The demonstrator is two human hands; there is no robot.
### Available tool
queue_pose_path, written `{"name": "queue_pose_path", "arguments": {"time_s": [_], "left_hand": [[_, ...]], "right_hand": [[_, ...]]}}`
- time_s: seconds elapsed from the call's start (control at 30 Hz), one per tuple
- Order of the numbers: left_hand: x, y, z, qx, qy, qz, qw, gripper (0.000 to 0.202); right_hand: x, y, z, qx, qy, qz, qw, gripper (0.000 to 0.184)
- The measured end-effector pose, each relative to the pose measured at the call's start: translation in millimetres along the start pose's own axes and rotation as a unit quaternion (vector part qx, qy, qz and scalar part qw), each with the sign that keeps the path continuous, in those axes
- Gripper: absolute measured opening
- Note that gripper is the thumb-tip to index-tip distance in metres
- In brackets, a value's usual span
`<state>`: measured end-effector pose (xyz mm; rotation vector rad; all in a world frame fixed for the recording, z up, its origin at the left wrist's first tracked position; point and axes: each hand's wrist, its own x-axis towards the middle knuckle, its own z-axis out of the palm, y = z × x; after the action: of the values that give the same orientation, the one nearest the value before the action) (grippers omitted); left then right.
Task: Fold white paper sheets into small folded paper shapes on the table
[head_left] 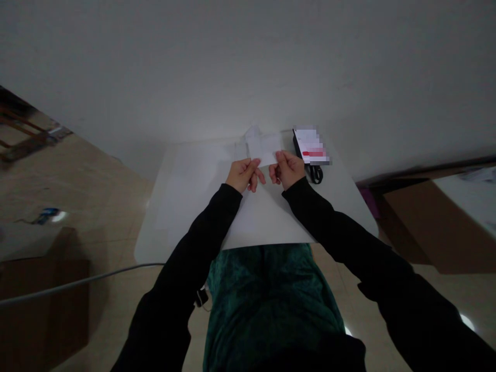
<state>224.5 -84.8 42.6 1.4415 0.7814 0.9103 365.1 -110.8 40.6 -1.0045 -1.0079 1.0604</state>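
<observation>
White table by grey wall; tiled floor; hands holding, perhaps, paper.

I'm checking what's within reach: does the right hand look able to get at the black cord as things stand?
Probably yes: the black cord lies close beside the right hand with nothing visible between, though it seems to be pinching the white sheet.

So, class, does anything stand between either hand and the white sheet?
Nothing visible does: the left hand and right hand both appear to pinch the sheet at its near edge. The cord lies right of them, not between.
</observation>
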Motion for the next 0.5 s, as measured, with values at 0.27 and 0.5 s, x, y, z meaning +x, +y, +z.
{"name": "queue_pose_path", "arguments": {"time_s": [0.27, 0.5], "left_hand": [[3, -2, -6.8, 0.024, 0.048, -0.055, 0.997, 0.05], [5, -3, -23.4, 0.082, 0.089, 0.043, 0.992, 0.052]], "right_hand": [[9, -3, -12, -0.042, -0.086, 0.059, 0.994, 0.047], [11, -4, -17, -0.053, -0.184, 0.083, 0.978, 0.044]]}}
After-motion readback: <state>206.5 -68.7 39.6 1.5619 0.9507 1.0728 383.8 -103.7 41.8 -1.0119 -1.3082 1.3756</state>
